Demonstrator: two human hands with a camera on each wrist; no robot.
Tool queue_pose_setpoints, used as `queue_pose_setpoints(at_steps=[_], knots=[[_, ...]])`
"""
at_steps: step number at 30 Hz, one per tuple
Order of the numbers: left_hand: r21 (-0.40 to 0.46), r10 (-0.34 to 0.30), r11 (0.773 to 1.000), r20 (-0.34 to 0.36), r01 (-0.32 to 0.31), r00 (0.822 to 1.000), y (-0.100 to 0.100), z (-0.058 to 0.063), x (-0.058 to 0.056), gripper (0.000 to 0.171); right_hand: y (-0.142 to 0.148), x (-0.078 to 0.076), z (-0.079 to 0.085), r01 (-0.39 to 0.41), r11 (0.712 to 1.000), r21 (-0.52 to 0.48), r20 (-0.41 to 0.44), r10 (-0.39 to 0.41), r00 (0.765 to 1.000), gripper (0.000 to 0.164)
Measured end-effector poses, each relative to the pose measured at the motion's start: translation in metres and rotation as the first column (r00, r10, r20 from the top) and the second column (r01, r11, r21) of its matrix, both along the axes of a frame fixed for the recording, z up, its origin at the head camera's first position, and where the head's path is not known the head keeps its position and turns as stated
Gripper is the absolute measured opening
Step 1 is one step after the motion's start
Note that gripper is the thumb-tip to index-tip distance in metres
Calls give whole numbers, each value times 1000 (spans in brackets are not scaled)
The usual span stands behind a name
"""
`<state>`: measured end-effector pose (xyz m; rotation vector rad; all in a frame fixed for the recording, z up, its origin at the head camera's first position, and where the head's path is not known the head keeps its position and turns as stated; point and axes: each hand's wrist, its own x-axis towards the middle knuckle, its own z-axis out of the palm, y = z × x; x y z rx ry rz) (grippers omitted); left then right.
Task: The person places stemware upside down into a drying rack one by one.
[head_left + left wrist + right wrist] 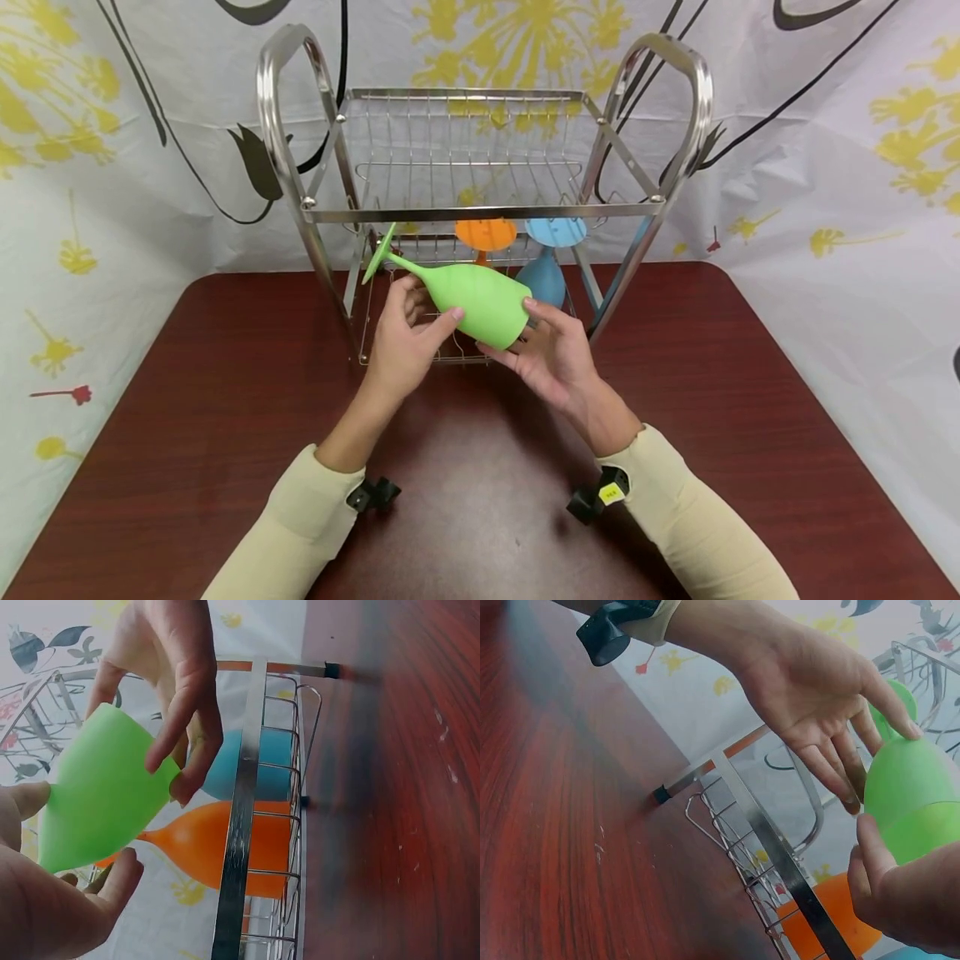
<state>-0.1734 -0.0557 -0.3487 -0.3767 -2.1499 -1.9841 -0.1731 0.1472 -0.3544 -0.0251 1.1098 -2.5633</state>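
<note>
A green wine glass (480,296), matte like plastic, is held tilted in front of a metal dish rack, its foot to the upper left and its rim to the lower right. My left hand (399,342) holds the bowl near the stem, thumb on the front and fingers behind. At the rim end, my right hand (558,358) pinches the bowl between thumb and fingers. In the left wrist view the right hand (176,682) comes from above onto the rim of the glass (105,787). The right wrist view shows the left hand (810,694) by the bowl.
The two-tier dish rack (480,214) stands on a dark red table (465,467). On its lower tier, an orange wine glass (486,235) and a blue wine glass (543,279) stand upside down. A patterned white cloth (172,167) hangs behind.
</note>
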Motion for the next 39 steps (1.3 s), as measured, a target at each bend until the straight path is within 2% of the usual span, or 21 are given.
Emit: queue_pose_setpoints(at_steps=[4,14,20,34,39], knots=[[57,-40,998,6,40,999,1,0,-2,62,-1,0,-1,-25,1000,3,13,25,1000,57],[47,-68,997,-2,68,998,2,1,-3,56,-3,0,-5,-70,997,-41,65,72,995,57],[65,-93,994,4,92,996,4,0,-4,63,-6,0,-6,-96,992,-83,81,103,991,56],[76,-81,994,-22,82,996,5,-1,-2,64,-6,0,-7,-124,989,-76,65,129,989,54],[64,-73,995,-41,76,996,4,1,-2,65,-5,0,-8,-116,993,-36,49,117,992,53]])
